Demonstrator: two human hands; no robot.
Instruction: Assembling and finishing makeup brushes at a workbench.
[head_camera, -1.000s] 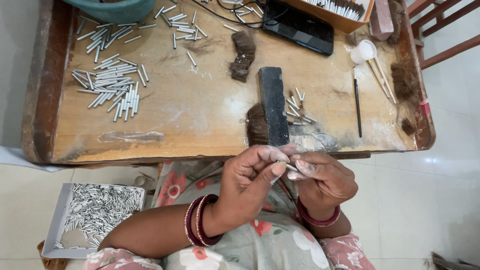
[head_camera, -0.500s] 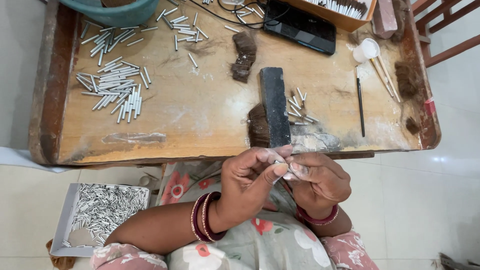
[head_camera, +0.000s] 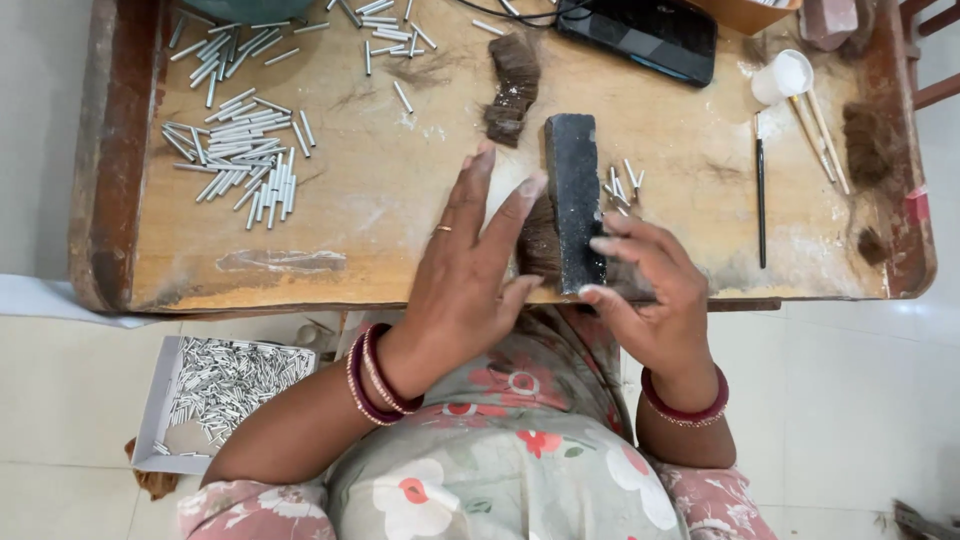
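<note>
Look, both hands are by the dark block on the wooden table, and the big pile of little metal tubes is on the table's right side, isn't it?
Not quite. Both hands, left hand and right hand, are at the dark block on the wooden table, but the head view shows the big pile of little metal tubes on the table's left side.

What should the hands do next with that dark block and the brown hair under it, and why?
Probably pinch a small tuft from the brown hair and draw it out. The left hand lies open beside that hair, fingertips reaching it, while the right hand steadies the dark block pressing the hair to the wooden table. Small metal tubes lie just past the block.
</note>
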